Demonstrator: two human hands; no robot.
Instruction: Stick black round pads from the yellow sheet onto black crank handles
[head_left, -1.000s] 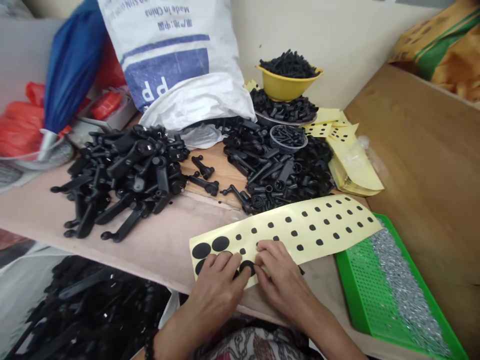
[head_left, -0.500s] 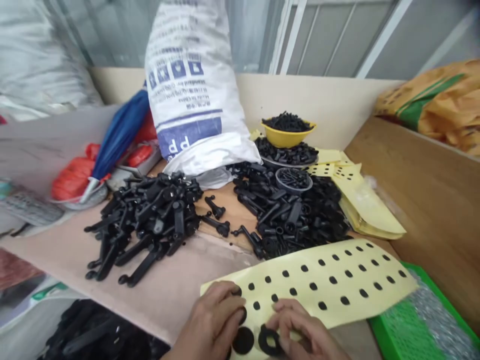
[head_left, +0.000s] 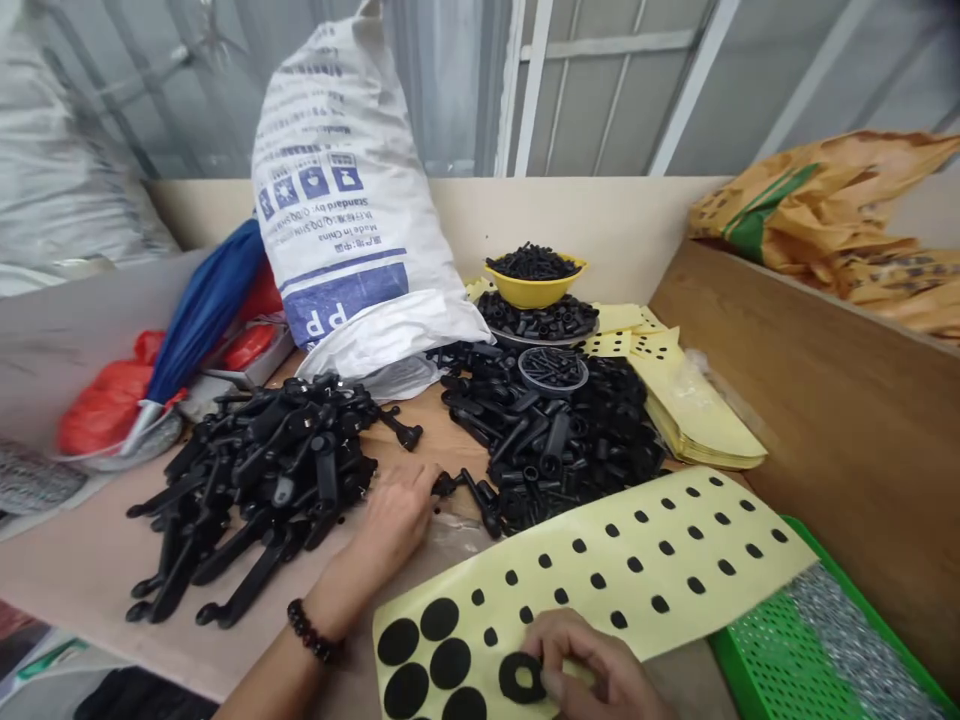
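Observation:
My left hand (head_left: 399, 508) has its fingers curled down over a black crank handle (head_left: 444, 485) lying between the two piles; one end of the handle sticks out past the fingertips. Nearest to it on the left is a heap of black crank handles (head_left: 277, 470). My right hand (head_left: 589, 665) pinches the edge of a flat black ring (head_left: 520, 678) just above or on a yellow sheet (head_left: 540, 600); I cannot tell whether it touches. The sheet bears rows of small black dots and several large black discs (head_left: 450, 662) at its left end.
A heap of black tubular parts (head_left: 555, 440) stands behind the sheet, with a small clear bowl (head_left: 553, 368) and a yellow bowl (head_left: 534, 290). A green basket (head_left: 787, 640) of metal pieces sits at right. Behind stand a white sack (head_left: 345, 200) and a blue umbrella (head_left: 206, 305).
My left hand has left the yellow sheet and reached forward to the crank handle between the piles. My right hand still holds the black ring. The view has shifted a little.

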